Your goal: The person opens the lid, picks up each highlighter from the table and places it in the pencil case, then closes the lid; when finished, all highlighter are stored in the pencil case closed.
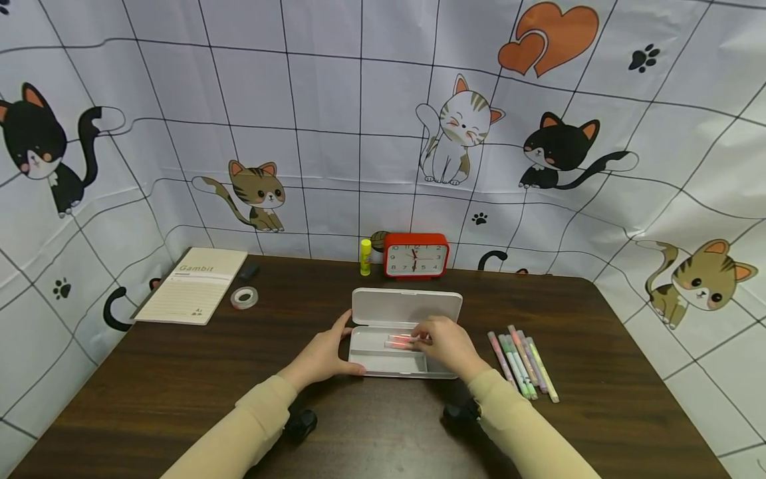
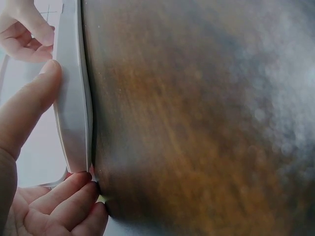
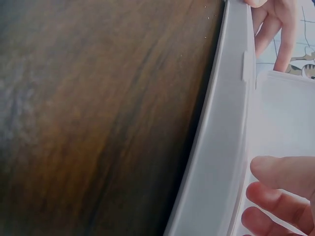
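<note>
**Light marker going into a light case**

From the head view I see my right hand (image 1: 450, 344) pinching a pink marker (image 1: 399, 342) by one end, fingers curled round it, holding it just over the open tray of the white pencil case (image 1: 383, 364). My left hand (image 1: 326, 356) is clasped on the tray's left end, thumb inside the rim and fingers curled under the corner, as the left wrist view shows.

I judge the marker to be very light, stiff and smooth-barrelled, so a pinch near its middle would sit steadier than one at the tip. The case looks like thin hard plastic: light, slick-bottomed, likely to skate on the bench (image 1: 179, 372) unless braced at a corner. Its lid (image 1: 407, 306) stands open behind the tray.

The bench is dark wood-grain, flat and glossy. Five more markers (image 1: 523, 362) lie side by side just right of the case. Further back stand a red clock (image 1: 415, 256) and a yellow glue stick (image 1: 365, 257); a notebook (image 1: 193, 285) and tape roll (image 1: 244, 297) lie to the left. Cat-print sheeting (image 1: 335, 133) walls in three sides.
</note>
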Demonstrator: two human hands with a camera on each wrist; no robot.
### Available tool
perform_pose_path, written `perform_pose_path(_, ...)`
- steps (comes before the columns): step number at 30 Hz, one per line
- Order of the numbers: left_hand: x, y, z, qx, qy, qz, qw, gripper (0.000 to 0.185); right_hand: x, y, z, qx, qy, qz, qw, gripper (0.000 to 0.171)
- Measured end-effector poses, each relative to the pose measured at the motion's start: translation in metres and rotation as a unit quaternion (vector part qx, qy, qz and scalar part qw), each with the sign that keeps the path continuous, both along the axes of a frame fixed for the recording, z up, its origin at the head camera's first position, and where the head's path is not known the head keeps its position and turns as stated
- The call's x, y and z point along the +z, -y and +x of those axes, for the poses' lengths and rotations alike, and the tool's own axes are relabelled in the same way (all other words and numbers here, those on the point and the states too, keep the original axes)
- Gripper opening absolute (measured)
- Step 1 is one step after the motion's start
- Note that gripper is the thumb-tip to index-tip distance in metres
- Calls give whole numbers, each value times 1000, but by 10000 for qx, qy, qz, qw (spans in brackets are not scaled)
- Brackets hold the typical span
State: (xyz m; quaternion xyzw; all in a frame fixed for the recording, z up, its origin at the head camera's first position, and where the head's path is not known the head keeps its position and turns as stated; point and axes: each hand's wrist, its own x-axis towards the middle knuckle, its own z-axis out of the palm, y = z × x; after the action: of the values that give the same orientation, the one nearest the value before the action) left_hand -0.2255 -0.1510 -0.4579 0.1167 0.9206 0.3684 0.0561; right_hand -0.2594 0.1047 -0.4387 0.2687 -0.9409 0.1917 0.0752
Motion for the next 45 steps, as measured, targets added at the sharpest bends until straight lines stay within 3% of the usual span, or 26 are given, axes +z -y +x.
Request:
perform_pose_path(24, -2, -1, -1, 43, 24, -46, 10000, 117, 4, -39, 6, -308, 72, -528, 9981, 6)
perform_pose_path(39, -3, -1, -2, 0, -11, 0, 10000, 117, 3, -85, 12, -616, -249, -403, 9970, 7)
perform_pose_path(45, -2, 0, -2, -6, 2, 25, 10000, 117, 5, -101, 17, -822, -33, -364, 9959, 9)
